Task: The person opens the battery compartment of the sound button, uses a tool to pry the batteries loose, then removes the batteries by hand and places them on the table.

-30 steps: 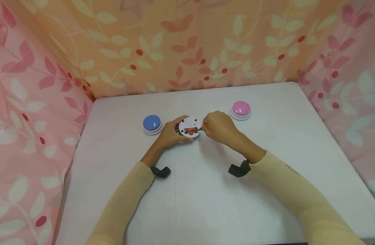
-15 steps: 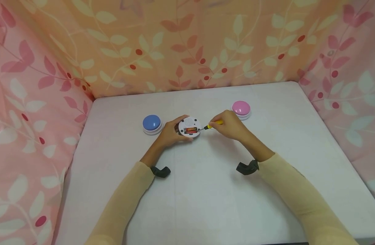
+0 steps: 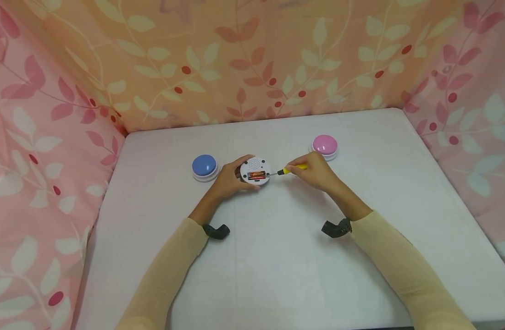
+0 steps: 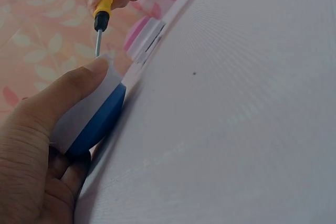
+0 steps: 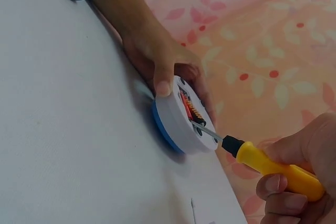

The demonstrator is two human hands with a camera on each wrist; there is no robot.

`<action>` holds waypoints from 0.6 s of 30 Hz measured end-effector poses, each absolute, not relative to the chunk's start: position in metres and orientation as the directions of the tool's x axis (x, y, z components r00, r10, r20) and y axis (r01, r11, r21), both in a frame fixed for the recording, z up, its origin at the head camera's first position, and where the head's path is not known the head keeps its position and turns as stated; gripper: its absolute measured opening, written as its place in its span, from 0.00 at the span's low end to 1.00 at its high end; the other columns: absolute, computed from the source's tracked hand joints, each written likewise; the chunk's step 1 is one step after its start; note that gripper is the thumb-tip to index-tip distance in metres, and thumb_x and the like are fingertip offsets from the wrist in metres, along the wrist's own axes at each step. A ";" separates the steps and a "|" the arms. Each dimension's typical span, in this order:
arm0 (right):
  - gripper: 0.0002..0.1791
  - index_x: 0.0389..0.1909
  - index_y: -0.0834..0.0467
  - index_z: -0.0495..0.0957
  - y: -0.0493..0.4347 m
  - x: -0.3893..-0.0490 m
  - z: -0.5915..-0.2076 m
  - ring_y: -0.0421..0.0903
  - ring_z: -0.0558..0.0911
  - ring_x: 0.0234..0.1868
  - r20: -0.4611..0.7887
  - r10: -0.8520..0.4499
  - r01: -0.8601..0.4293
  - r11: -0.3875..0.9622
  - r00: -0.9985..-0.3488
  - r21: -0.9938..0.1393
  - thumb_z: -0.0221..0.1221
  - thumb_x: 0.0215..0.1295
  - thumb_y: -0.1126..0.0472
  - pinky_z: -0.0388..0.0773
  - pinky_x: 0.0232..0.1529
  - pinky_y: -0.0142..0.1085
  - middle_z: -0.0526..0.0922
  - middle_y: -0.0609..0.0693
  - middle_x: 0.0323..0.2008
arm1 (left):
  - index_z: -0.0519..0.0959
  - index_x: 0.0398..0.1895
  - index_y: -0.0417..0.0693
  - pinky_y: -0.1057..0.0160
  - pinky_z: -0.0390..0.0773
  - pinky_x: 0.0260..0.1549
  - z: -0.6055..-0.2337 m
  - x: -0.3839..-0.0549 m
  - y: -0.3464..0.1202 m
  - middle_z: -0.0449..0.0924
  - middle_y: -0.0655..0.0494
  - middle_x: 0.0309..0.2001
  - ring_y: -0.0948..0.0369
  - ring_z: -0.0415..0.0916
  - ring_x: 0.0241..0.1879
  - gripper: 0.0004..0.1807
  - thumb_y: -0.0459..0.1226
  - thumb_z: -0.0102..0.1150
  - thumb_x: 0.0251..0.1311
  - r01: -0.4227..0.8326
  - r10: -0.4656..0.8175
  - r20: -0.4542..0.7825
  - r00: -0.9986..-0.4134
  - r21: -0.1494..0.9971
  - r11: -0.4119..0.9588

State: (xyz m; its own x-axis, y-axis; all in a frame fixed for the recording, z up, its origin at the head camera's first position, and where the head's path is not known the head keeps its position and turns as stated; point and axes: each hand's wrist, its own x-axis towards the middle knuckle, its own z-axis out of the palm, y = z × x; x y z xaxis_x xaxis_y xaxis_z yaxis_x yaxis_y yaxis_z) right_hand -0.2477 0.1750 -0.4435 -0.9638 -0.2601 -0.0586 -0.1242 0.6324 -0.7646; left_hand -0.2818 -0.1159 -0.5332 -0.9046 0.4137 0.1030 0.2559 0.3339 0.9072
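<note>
Right hand [image 3: 316, 171] has shifted rightward, pinching the screwdriver [image 5: 281, 171]; left hand [image 3: 230, 178] grips the upturned button [image 3: 254, 165]. Probably light, stiff, smooth; best held by its sides, off the batteries [image 3: 257, 175].

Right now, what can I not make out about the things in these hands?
Head view: print on the red cylindrical batteries, too small to read.
Head view: underside of the round white plastic device, hidden by its own body.
Left wrist view: tip of the yellow-handled metal screwdriver, hidden behind the device.
Right wrist view: part of the right hand, cut off by the right edge.
</note>
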 end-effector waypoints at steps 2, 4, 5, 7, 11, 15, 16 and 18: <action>0.14 0.48 0.61 0.88 0.176 -0.248 -0.445 0.54 0.79 0.51 -0.068 -0.253 -0.110 0.627 -0.965 -0.771 0.65 0.69 0.56 0.77 0.49 0.45 0.88 0.58 0.48 | 0.69 0.74 0.64 0.60 0.74 0.64 -0.533 -0.282 -0.116 0.71 0.59 0.69 0.63 0.73 0.63 0.55 0.49 0.87 0.36 0.255 0.415 0.101 -0.904 0.907 0.335; 0.14 0.49 0.61 0.88 0.177 -0.248 -0.447 0.54 0.79 0.51 -0.074 -0.248 -0.100 0.621 -0.966 -0.777 0.65 0.69 0.56 0.77 0.49 0.44 0.87 0.58 0.48 | 0.68 0.74 0.63 0.59 0.73 0.64 -0.533 -0.282 -0.116 0.71 0.59 0.70 0.63 0.72 0.64 0.55 0.49 0.87 0.37 0.254 0.416 0.099 -0.904 0.907 0.336; 0.14 0.49 0.61 0.88 0.177 -0.248 -0.447 0.54 0.79 0.51 -0.074 -0.247 -0.098 0.618 -0.966 -0.780 0.65 0.69 0.56 0.77 0.49 0.44 0.87 0.58 0.48 | 0.68 0.74 0.63 0.59 0.73 0.64 -0.534 -0.282 -0.116 0.71 0.59 0.69 0.63 0.72 0.64 0.55 0.49 0.87 0.37 0.255 0.417 0.099 -0.903 0.907 0.336; 0.14 0.49 0.61 0.88 0.177 -0.248 -0.448 0.54 0.79 0.51 -0.075 -0.242 -0.093 0.614 -0.967 -0.784 0.65 0.69 0.56 0.76 0.49 0.44 0.87 0.58 0.49 | 0.68 0.74 0.62 0.59 0.73 0.65 -0.534 -0.282 -0.116 0.71 0.59 0.69 0.63 0.72 0.64 0.55 0.49 0.86 0.37 0.255 0.418 0.099 -0.903 0.907 0.335; 0.15 0.48 0.61 0.88 0.178 -0.248 -0.450 0.54 0.79 0.52 -0.087 -0.231 -0.073 0.604 -0.969 -0.793 0.65 0.69 0.56 0.76 0.50 0.45 0.87 0.58 0.49 | 0.68 0.74 0.62 0.60 0.73 0.65 -0.534 -0.282 -0.117 0.71 0.60 0.69 0.63 0.72 0.64 0.56 0.50 0.86 0.37 0.257 0.420 0.099 -0.902 0.906 0.337; 0.15 0.48 0.61 0.88 0.180 -0.248 -0.454 0.54 0.79 0.52 -0.097 -0.224 -0.058 0.598 -0.970 -0.799 0.65 0.69 0.56 0.76 0.51 0.45 0.87 0.58 0.50 | 0.68 0.74 0.64 0.60 0.72 0.65 -0.533 -0.281 -0.117 0.71 0.61 0.69 0.64 0.72 0.64 0.55 0.51 0.86 0.36 0.256 0.420 0.098 -0.902 0.905 0.339; 0.15 0.48 0.61 0.88 0.180 -0.248 -0.454 0.54 0.79 0.52 -0.098 -0.221 -0.055 0.596 -0.970 -0.801 0.65 0.69 0.56 0.76 0.51 0.45 0.87 0.58 0.50 | 0.69 0.74 0.65 0.61 0.72 0.65 -0.533 -0.281 -0.117 0.71 0.61 0.69 0.64 0.72 0.64 0.55 0.50 0.87 0.36 0.256 0.419 0.098 -0.903 0.905 0.339; 0.14 0.48 0.61 0.88 0.180 -0.249 -0.456 0.54 0.78 0.52 -0.101 -0.215 -0.047 0.590 -0.971 -0.806 0.65 0.69 0.56 0.76 0.50 0.45 0.87 0.58 0.50 | 0.69 0.74 0.65 0.61 0.72 0.65 -0.532 -0.281 -0.117 0.71 0.61 0.69 0.64 0.72 0.64 0.55 0.50 0.87 0.36 0.254 0.419 0.098 -0.903 0.908 0.334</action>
